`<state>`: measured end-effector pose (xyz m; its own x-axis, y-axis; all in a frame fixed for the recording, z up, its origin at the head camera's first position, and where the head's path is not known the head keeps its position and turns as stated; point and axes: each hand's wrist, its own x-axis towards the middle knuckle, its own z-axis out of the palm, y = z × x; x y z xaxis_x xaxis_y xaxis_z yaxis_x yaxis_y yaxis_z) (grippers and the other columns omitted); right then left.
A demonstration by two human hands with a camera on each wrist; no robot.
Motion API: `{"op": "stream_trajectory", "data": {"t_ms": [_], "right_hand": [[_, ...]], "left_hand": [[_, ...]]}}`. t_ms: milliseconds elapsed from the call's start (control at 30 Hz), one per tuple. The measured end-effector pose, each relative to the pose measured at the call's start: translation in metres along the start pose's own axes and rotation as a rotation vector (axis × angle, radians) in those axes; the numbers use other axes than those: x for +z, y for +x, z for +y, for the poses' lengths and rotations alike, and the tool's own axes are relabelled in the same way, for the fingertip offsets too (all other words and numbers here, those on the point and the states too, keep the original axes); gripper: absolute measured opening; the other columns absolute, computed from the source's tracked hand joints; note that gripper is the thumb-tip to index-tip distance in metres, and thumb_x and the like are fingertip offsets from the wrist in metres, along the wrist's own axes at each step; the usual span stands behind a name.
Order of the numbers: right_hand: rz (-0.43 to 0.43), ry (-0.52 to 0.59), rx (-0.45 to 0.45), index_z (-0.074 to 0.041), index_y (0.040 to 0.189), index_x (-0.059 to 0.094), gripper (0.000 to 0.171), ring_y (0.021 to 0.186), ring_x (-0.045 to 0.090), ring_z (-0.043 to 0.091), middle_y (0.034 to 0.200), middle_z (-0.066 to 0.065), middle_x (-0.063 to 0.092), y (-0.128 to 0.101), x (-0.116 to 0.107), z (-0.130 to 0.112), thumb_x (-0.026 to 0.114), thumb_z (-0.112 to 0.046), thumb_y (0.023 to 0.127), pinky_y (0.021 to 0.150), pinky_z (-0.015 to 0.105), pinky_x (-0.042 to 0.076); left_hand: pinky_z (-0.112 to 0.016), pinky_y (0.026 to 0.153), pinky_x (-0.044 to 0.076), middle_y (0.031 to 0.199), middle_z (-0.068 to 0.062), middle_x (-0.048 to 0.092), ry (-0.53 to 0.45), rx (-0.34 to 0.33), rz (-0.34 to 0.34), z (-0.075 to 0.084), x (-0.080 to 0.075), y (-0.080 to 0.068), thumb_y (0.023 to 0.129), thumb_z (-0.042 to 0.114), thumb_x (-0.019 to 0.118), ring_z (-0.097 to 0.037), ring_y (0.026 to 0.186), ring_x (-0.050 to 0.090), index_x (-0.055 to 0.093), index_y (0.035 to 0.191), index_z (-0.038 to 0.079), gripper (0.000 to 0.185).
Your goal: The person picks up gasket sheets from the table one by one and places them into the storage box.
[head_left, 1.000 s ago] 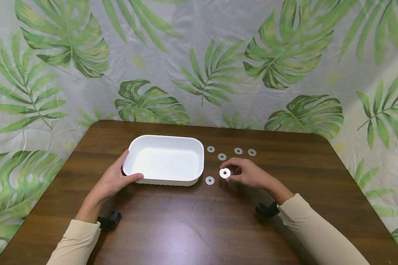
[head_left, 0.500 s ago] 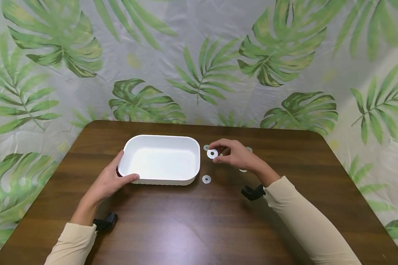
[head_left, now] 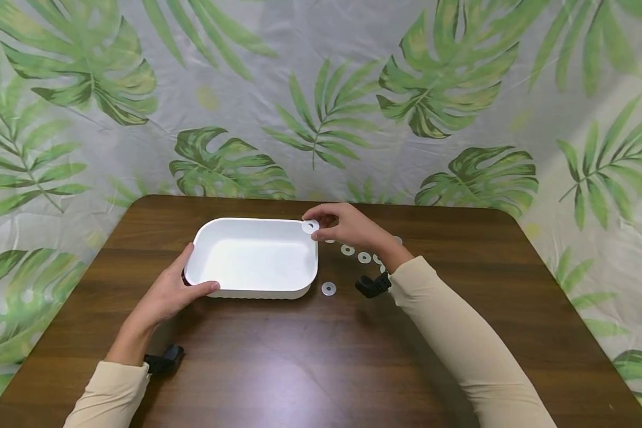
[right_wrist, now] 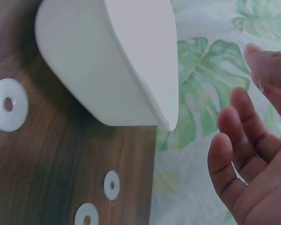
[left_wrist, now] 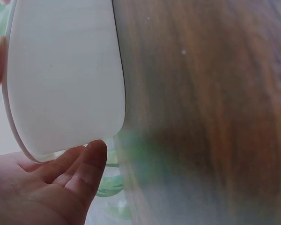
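washer [head_left: 310, 226] pinched in my right hand [head_left: 348, 229] over the tub's far right corner | my left hand [head_left: 173, 293] grips the white tub [head_left: 251, 258] by its near left rim | loose washers [head_left: 348, 250] on the surface [head_left: 299, 356] beyond

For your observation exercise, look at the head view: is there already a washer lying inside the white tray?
No. The white tray shows only a bare white floor, and the held washer is pinched by the right hand above its far right corner.

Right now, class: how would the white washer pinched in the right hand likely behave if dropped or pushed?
The washer looks thin and flat, so probably light and stiff. On edge its round rim might roll; flat, it would likely slide across the smooth table.
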<state>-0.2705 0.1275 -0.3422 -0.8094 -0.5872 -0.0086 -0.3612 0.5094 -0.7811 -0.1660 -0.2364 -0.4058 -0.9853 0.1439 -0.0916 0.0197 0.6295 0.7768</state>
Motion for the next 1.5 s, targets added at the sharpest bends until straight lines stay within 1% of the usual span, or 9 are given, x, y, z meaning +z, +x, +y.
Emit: {"op": "stream_trajectory", "data": {"t_ms": [100,267,400,567,667,800,1033,1233,1500], "right_hand": [[-0.030,0.023,0.006,-0.017,0.129,0.065,0.038,0.101,0.062,0.018,0.119,0.003,0.067,0.011,0.004,-0.003,0.072,-0.020,0.092,0.082,0.033,0.051],[-0.075,0.030,-0.038,-0.014,0.130,0.064,0.039,0.107,0.063,0.019,0.129,0.006,0.065,0.026,0.017,-0.013,0.071,-0.019,0.092,0.092,0.032,0.051],[-0.095,0.059,-0.060,-0.012,0.130,0.064,0.040,0.105,0.064,0.020,0.130,0.006,0.065,0.034,0.029,-0.020,0.072,-0.016,0.091,0.092,0.030,0.052],[-0.101,0.084,-0.062,-0.011,0.129,0.064,0.039,0.103,0.065,0.020,0.127,0.007,0.065,0.044,0.042,-0.030,0.072,-0.014,0.091,0.089,0.027,0.052],[-0.100,0.094,-0.055,-0.012,0.129,0.065,0.039,0.106,0.064,0.021,0.128,0.007,0.065,0.052,0.048,-0.034,0.072,-0.014,0.091,0.088,0.027,0.052],[-0.102,0.103,-0.052,-0.011,0.130,0.064,0.040,0.111,0.062,0.024,0.131,0.008,0.065,0.059,0.056,-0.034,0.072,-0.014,0.091,0.090,0.027,0.051],[-0.122,0.096,-0.042,-0.012,0.130,0.064,0.039,0.116,0.060,0.021,0.133,0.006,0.065,0.062,0.066,-0.028,0.071,-0.014,0.092,0.090,0.026,0.051],[-0.130,0.094,-0.039,-0.013,0.129,0.065,0.038,0.116,0.059,0.020,0.133,0.005,0.064,0.062,0.067,-0.028,0.071,-0.014,0.092,0.089,0.026,0.051],[-0.143,0.100,-0.015,-0.014,0.127,0.066,0.037,0.113,0.060,0.020,0.129,0.006,0.063,0.062,0.068,-0.028,0.072,-0.014,0.091,0.087,0.025,0.051]], "left_hand": [[-0.059,0.112,0.029,0.163,-0.029,0.012,0.007,-0.007,-0.007,-0.001,0.000,-0.001,0.086,0.038,0.076,-0.047,0.147,0.025,-0.002,0.159,0.001,0.113],[-0.061,0.112,0.028,0.164,-0.029,0.009,0.006,-0.023,-0.006,-0.001,-0.001,-0.003,0.086,0.040,0.076,-0.048,0.147,0.023,-0.004,0.159,0.003,0.114],[-0.061,0.112,0.027,0.164,-0.029,0.009,0.013,-0.024,-0.007,0.001,-0.001,-0.001,0.086,0.041,0.076,-0.049,0.147,0.022,-0.005,0.159,0.004,0.115],[-0.061,0.112,0.027,0.164,-0.029,0.010,0.016,-0.026,-0.005,0.001,0.000,0.000,0.086,0.041,0.076,-0.049,0.147,0.023,-0.003,0.159,0.002,0.114],[-0.061,0.113,0.027,0.164,-0.029,0.010,0.015,-0.028,-0.004,0.000,0.000,0.000,0.086,0.041,0.076,-0.049,0.147,0.023,-0.003,0.159,0.002,0.114],[-0.061,0.113,0.028,0.163,-0.030,0.011,0.018,-0.024,-0.003,0.000,0.000,0.001,0.086,0.041,0.075,-0.048,0.147,0.024,-0.003,0.159,0.002,0.113],[-0.060,0.112,0.029,0.163,-0.030,0.013,0.019,-0.021,-0.001,0.000,0.000,0.001,0.086,0.041,0.076,-0.048,0.146,0.026,-0.002,0.159,0.001,0.113],[-0.060,0.112,0.028,0.163,-0.030,0.012,0.015,-0.027,-0.005,0.000,0.001,0.000,0.086,0.042,0.076,-0.048,0.146,0.026,-0.003,0.158,0.001,0.114],[-0.060,0.113,0.028,0.163,-0.030,0.012,0.009,-0.012,-0.001,0.000,0.001,0.001,0.086,0.040,0.076,-0.047,0.146,0.025,-0.002,0.158,0.001,0.113]]}}
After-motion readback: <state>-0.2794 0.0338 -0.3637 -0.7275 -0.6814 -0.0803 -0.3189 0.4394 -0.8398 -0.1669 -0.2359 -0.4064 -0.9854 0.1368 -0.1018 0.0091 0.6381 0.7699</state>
